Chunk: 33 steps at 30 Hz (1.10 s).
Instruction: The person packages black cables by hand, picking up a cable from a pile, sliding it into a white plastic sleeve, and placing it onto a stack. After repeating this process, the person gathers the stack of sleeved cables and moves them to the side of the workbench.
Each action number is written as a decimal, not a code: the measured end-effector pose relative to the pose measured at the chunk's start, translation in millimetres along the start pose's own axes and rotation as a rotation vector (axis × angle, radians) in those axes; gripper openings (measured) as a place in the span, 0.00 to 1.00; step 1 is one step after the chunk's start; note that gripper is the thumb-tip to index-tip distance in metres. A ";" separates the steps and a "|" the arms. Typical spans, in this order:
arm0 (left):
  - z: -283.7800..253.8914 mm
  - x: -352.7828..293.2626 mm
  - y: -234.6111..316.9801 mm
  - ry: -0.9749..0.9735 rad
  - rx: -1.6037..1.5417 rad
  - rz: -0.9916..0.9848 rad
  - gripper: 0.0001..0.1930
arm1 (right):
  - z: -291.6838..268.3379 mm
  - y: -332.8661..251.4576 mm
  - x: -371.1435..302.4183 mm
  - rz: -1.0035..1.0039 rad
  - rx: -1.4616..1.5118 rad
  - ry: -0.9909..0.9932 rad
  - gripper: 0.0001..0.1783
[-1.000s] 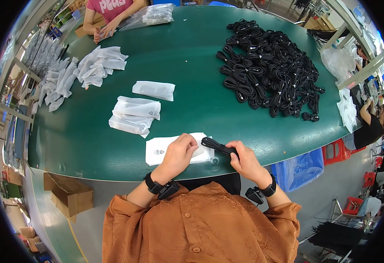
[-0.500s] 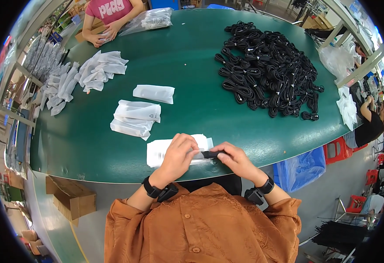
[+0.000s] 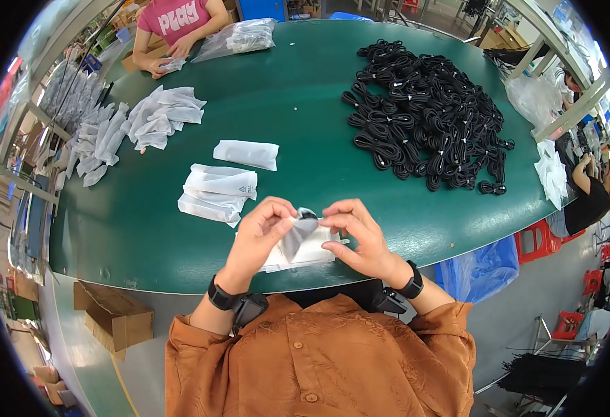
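Note:
A translucent white plastic bag (image 3: pixel 295 242) stands tilted over a stack of flat white bags (image 3: pixel 312 254) at the table's near edge. My left hand (image 3: pixel 258 235) is closed on the bag's left side, thumb in front. The end of a black cable bundle (image 3: pixel 308 215) shows at the bag's mouth; the rest is hidden inside. My right hand (image 3: pixel 358 238) is at the bag's right side, fingertips touching the mouth's edge, thumb held apart below. Beyond my left hand lie several filled white bags (image 3: pixel 218 190), with another filled bag (image 3: pixel 246 154) just behind them.
A large heap of coiled black cables (image 3: pixel 427 111) covers the table's far right. More filled bags (image 3: pixel 164 115) lie at the far left, near a co-worker's hands (image 3: pixel 169 59). A clear bag of goods (image 3: pixel 246 36) is beside them. A cardboard box (image 3: pixel 114 316) stands on the floor.
The black cable bundle, held by my right hand before, is now mostly inside the bag. The bag has been raised and tilted, and my right hand has moved from the cable to the mouth's edge.

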<state>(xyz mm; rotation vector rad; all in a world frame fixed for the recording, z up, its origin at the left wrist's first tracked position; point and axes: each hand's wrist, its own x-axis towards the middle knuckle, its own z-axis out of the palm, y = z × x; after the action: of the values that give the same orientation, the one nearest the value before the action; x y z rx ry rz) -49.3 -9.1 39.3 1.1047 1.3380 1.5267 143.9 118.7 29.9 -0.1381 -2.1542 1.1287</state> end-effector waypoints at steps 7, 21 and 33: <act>-9.5 17.2 17.8 0.052 0.011 0.047 0.04 | 1.6 1.9 33.0 0.047 -0.102 -0.059 0.19; -99.1 13.3 -1.9 0.640 0.240 0.187 0.09 | -79.1 97.8 37.9 0.104 -1.004 0.198 0.20; 46.0 -12.5 -50.6 -0.035 1.005 0.361 0.08 | -75.5 130.7 12.3 0.136 -0.960 0.264 0.10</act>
<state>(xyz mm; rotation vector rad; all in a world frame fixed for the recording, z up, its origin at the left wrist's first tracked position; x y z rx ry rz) -0.5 -2.1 -9.7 2.0521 2.0292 1.0057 153.7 255.8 -33.9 -0.8135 -2.2743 0.0395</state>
